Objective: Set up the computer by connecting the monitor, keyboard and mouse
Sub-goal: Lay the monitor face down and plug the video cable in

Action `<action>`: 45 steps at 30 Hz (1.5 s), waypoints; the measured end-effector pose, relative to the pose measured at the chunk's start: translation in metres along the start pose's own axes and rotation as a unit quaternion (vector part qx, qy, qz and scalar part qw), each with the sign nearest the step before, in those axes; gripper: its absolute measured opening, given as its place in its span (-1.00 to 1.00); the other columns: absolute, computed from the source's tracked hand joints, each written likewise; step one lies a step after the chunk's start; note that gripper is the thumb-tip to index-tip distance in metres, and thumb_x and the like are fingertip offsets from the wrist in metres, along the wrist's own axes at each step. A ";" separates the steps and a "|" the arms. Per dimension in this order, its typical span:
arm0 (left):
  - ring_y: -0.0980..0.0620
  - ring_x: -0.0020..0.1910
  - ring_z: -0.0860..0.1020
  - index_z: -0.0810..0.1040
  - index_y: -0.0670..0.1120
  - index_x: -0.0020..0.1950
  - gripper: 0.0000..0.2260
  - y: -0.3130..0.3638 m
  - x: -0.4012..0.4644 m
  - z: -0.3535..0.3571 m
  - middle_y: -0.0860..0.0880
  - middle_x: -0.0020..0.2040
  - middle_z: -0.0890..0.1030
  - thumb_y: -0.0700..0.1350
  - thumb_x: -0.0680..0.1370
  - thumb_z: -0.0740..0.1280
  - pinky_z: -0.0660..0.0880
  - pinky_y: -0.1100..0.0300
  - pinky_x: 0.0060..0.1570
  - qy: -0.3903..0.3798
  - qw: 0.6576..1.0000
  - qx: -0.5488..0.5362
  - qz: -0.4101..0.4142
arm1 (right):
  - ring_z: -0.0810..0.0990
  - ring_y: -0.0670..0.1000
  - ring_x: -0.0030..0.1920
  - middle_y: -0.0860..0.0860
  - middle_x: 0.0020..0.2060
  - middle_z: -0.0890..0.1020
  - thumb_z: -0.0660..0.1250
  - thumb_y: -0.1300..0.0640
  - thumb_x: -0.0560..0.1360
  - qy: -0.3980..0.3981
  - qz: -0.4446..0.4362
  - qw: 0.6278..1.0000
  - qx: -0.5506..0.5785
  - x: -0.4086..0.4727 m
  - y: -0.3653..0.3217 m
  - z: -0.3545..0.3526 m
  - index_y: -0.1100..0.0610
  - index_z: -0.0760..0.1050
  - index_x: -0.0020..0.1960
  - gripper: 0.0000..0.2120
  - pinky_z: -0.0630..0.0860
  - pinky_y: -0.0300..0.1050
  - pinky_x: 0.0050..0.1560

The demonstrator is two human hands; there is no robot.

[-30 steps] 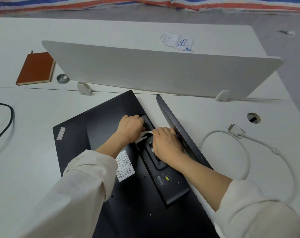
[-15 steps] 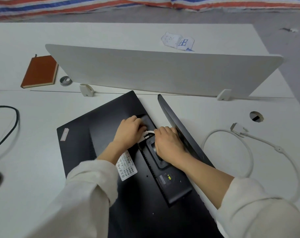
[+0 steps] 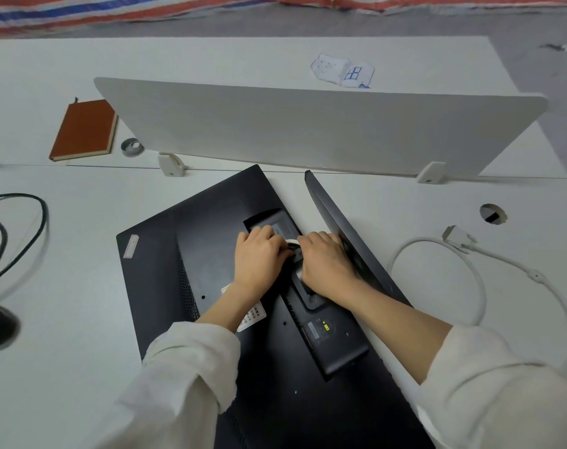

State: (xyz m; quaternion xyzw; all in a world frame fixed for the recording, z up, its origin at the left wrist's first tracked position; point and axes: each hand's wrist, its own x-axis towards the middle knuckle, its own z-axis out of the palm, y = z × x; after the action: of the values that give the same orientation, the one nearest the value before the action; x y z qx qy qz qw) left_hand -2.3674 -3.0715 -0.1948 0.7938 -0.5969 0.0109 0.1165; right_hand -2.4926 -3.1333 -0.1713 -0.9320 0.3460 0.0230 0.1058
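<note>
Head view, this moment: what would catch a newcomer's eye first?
The black monitor lying face down mid-desk, with the left hand and right hand meeting over a white cable end at its back near the stand mount. Right of it, a loose white cable loops on the desk, its connector lying unplugged. Behind stands a pale desk divider, with a brown notebook at far left.

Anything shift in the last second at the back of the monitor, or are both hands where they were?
Hardly anything. The left hand and right hand stay together over the white cable end at the back of the monitor; no change of grip shows. The loose white connector still lies on the desk. Only the camera's view drifted.
</note>
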 end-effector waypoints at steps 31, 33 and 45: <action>-0.06 -0.37 0.49 0.58 -0.10 -0.22 -0.92 0.001 -0.010 0.012 -0.05 -0.22 0.52 -0.10 0.38 0.40 0.33 0.12 -0.28 0.079 0.996 -0.034 0.002 | 0.59 0.15 -0.13 0.11 -0.18 0.61 0.10 0.24 0.27 0.141 -0.034 0.988 -0.045 -0.019 0.011 0.026 0.30 0.54 0.13 -0.51 0.23 0.01 0.25; -0.07 -0.37 0.49 0.58 -0.12 -0.22 -0.86 0.003 -0.009 0.012 -0.08 -0.20 0.52 -0.16 0.32 0.50 0.30 0.12 -0.26 0.082 0.995 -0.061 -0.023 | 0.59 0.15 -0.14 0.11 -0.19 0.60 0.05 0.23 0.29 0.141 -0.033 0.988 -0.047 -0.019 0.011 0.027 0.30 0.53 0.13 -0.51 0.24 0.01 0.24; -0.14 -0.26 0.51 0.55 -0.15 -0.28 -0.81 0.002 -0.005 0.010 -0.09 -0.24 0.51 -0.17 0.30 0.54 0.33 0.09 -0.35 0.070 0.997 -0.042 0.000 | 0.58 0.12 -0.15 0.08 -0.20 0.60 0.06 0.23 0.30 0.162 -0.034 0.984 -0.058 -0.018 0.013 0.030 0.28 0.55 0.12 -0.53 0.25 -0.03 0.24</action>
State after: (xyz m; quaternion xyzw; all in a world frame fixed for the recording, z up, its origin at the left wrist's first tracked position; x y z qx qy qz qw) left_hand -2.3721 -3.0698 -0.2051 0.7852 -0.5875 0.0417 0.1911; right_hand -2.5134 -3.1250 -0.2010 -0.9390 0.3251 -0.1122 -0.0055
